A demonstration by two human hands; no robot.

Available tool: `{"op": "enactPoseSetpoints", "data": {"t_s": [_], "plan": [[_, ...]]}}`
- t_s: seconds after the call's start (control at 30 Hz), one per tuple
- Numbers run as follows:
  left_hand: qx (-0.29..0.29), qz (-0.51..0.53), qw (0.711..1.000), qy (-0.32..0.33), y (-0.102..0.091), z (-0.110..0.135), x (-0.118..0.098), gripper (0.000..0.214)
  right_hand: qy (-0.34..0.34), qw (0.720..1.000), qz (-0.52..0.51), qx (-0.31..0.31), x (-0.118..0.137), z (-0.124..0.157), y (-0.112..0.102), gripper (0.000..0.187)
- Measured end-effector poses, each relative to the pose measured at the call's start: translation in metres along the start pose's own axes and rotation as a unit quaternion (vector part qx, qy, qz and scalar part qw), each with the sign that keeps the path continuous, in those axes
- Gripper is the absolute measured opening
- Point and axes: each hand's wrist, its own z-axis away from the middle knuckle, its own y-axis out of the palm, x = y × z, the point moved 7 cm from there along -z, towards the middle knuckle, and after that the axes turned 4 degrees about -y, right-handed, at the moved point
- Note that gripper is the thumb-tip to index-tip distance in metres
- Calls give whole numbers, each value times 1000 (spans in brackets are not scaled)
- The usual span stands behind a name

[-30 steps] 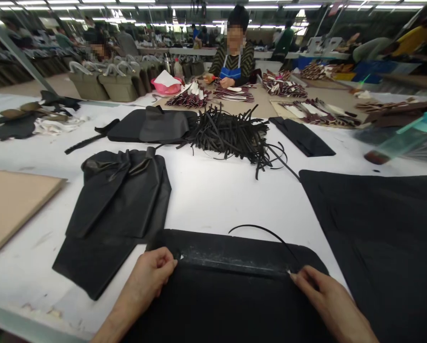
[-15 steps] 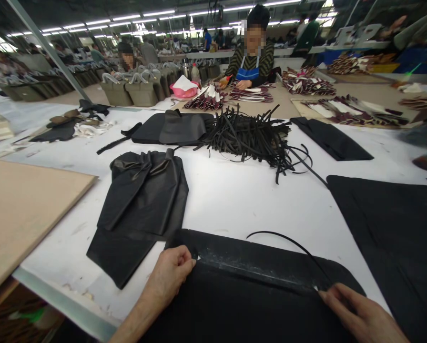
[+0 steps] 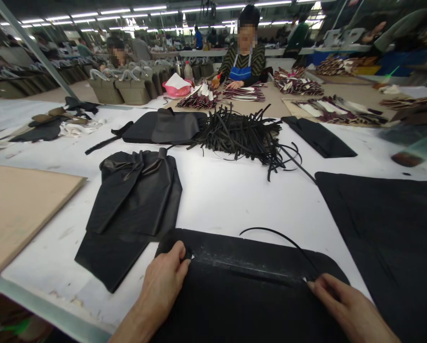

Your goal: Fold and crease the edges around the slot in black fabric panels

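Note:
A black leather panel (image 3: 242, 305) with rounded corners lies in front of me, a scuffed band running along its far part. At the band's left end my left hand (image 3: 167, 276) rests on the panel, thumb and forefinger pinched; what they hold is hidden. A small white bit shows at these fingertips. My right hand (image 3: 342, 300) is at the band's right end, its fingers closed on a thin black strip (image 3: 281, 234) whose free end curves up and left over the panel. Another white bit shows at its fingertips.
Folded black leather pieces (image 3: 135, 195) lie to the left, a heap of black strips (image 3: 240, 133) farther back. A large black panel (image 3: 385, 228) covers the right side. A tan board (image 3: 24, 209) sits at left. Across the table, a co-worker (image 3: 244, 62) handles stacked maroon pieces (image 3: 244, 93).
The view has shifted slightly, so most things appear farther left. Both hands keep nearly the same places on the panel, still pinched, and the strip keeps its curve.

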Motion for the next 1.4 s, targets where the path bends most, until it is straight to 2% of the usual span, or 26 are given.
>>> {"op": "enactPoseSetpoints", "data": {"t_s": [0.03,0.1,0.17,0.23,0.33,0.43,0.57,0.67,0.77,0.87,0.97,1.1,1.27,1.4], "plan": [[-21,-31,999,24,0,3,-4,9,-5,1000,3,-10,3,1,-1,32],[-77,-111,984,115,3,11,-17,24,-10,1000,10,-21,6,2,-3,31],[-123,-182,947,236,10,22,-31,32,-8,1000,20,-23,8,3,-3,31],[-139,-221,909,324,17,33,-35,31,-1,999,32,-22,8,4,-3,31],[-138,-289,862,393,27,44,-35,33,8,999,42,-11,10,5,-1,29],[-142,-372,831,389,34,52,-38,48,11,999,45,-10,14,7,-2,28],[-136,-439,824,332,39,57,-51,60,10,998,53,-22,19,9,-4,27],[-117,-441,831,317,41,57,-58,60,10,998,58,-16,19,9,-4,27],[-117,-423,844,308,42,52,-57,56,13,998,60,-14,20,9,-3,27],[-154,-400,830,357,48,52,-59,50,11,998,60,-21,21,9,-4,27],[-153,-390,812,407,61,56,-65,44,5,998,55,-27,22,9,-5,27],[-136,-410,816,385,72,59,-72,43,5,998,55,-29,25,9,-7,25],[-144,-432,809,371,70,65,-84,55,28,997,70,-15,33,13,-11,21],[-116,-452,811,354,69,63,-99,64,35,996,82,-15,37,14,-13,22]]}}
